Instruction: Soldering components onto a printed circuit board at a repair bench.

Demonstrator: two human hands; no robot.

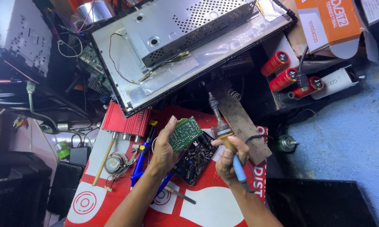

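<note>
Red mat [214, 206], ribbed soldering iron [223, 132]

Your left hand [163, 148] holds a green circuit board [185, 133] (tilted); your right hand [228, 162] grips a soldering iron [223, 134] beside it.

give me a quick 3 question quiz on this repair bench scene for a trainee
1. True or false: the left hand holds a small green circuit board.
2. Which tool is in the right hand? A) a pair of scissors B) a soldering iron C) a hammer
3. Fill in: the three red cylinders at the upper right lie beside a ____ coloured charger block.

Key
1. True: thumb and fingers pinch the board's lower edge above a dark tray of small parts.
2. B: the hand grips its handle, tip pointing up and away over the wooden board.
3. White.
</note>
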